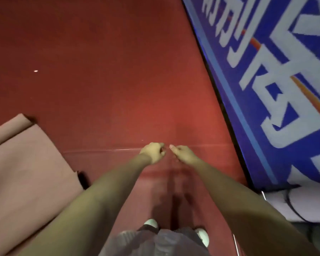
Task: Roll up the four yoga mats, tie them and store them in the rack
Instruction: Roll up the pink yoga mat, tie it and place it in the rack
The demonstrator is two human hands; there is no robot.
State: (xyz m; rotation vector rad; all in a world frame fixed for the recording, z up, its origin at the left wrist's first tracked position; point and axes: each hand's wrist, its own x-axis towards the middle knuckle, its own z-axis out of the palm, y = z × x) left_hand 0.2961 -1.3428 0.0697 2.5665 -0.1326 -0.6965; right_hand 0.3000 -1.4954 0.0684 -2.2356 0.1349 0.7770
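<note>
Premises: an indoor hall of the exercise or event kind, not a dwelling. Evidence: a broad red floor (100,71) of plain carpet-like covering extends left of a large blue banner (248,100), which carries big white lettering and orange strokes and runs along the floor's edge. A straight seam (100,150) crosses the floor left of the banner's lower end. Well left of the banner, a pinkish-brown mat (26,172) lies spread out. Just below the banner, a black cable (292,207) crosses a white sheet (310,202).
</note>
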